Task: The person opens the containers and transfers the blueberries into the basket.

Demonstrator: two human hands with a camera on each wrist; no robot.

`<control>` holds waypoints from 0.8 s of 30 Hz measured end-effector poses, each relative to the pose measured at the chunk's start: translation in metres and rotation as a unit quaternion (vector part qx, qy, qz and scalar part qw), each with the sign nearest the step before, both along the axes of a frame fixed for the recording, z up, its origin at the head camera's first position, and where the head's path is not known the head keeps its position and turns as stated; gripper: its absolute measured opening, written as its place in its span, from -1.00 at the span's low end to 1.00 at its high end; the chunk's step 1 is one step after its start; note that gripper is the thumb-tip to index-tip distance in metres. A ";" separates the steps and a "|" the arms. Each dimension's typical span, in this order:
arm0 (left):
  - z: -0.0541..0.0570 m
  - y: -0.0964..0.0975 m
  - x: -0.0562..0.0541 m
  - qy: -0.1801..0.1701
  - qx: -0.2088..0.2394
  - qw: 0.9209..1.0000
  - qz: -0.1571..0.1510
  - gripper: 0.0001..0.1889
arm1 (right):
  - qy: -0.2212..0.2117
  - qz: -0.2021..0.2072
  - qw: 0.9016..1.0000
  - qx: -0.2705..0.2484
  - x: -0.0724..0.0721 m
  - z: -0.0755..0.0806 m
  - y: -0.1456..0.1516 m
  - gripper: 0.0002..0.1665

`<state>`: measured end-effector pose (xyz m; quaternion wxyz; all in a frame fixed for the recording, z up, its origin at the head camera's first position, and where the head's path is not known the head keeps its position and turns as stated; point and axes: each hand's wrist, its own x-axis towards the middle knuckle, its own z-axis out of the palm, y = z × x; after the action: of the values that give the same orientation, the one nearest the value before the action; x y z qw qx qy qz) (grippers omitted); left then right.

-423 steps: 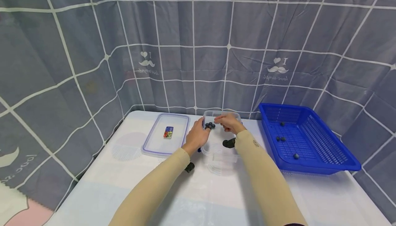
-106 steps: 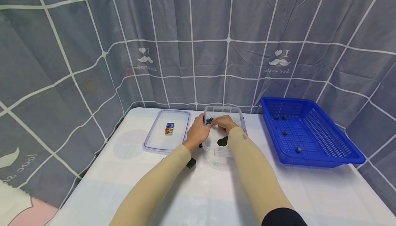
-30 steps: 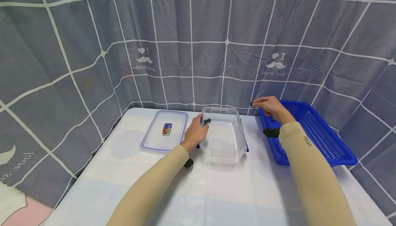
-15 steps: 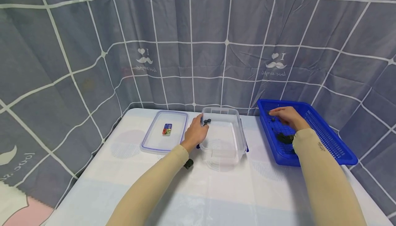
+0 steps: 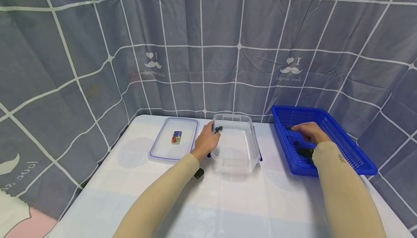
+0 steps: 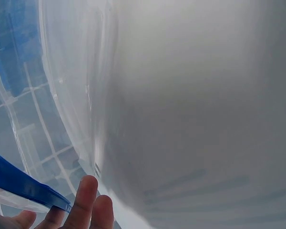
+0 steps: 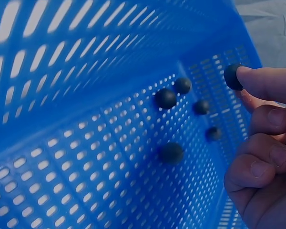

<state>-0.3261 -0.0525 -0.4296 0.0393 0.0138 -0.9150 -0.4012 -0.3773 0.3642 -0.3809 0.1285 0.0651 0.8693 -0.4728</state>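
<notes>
My left hand holds the left wall of a clear plastic food container, its thumb by the rim. In the left wrist view its fingertips lie beside the container's blue latch. A few blueberries sit in the container near that hand's thumb. My right hand is low inside the blue slotted basket. Between thumb and index finger it pinches a blueberry, the other fingers curled in. Several loose blueberries lie on the basket's floor in the right wrist view.
The container's lid, edged in blue, lies left of it with a small printed label on top. A grey checked curtain hangs behind the white-covered table. A dark object shows beside my left wrist.
My right hand has carried a blueberry from the container rightward and down into the basket. Fewer blueberries are in the container and more in the basket than earlier. The left hand has stayed put.
</notes>
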 end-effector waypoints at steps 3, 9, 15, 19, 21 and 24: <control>0.001 0.000 0.001 -0.001 0.001 1.000 0.002 -0.36 | -0.004 -0.015 1.000 0.000 0.002 -0.002 0.002 -0.84; 0.002 0.000 0.002 0.000 0.001 1.000 0.003 -0.36 | 0.006 -0.006 1.000 0.015 0.005 0.001 -0.002 -0.81; 0.003 0.000 0.003 0.002 -0.002 1.000 0.003 -0.36 | 0.028 0.020 0.999 0.010 0.001 0.009 -0.017 -0.32; 0.003 0.000 0.003 0.003 -0.004 1.000 0.003 -0.35 | 0.037 0.031 0.999 0.018 -0.002 0.020 -0.032 -0.34; 0.003 0.001 0.003 0.003 -0.005 1.000 0.003 -0.35 | 0.043 0.038 0.998 0.025 -0.004 0.025 -0.038 -0.36; 0.003 0.001 0.003 0.003 -0.004 1.000 0.003 -0.34 | 0.050 0.044 0.997 0.034 -0.006 0.034 -0.048 -0.38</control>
<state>-0.3228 -0.0514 -0.4265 0.0432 0.0153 -0.9165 -0.3975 -0.3830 0.3164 -0.3468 0.1037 0.0072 0.8921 -0.4396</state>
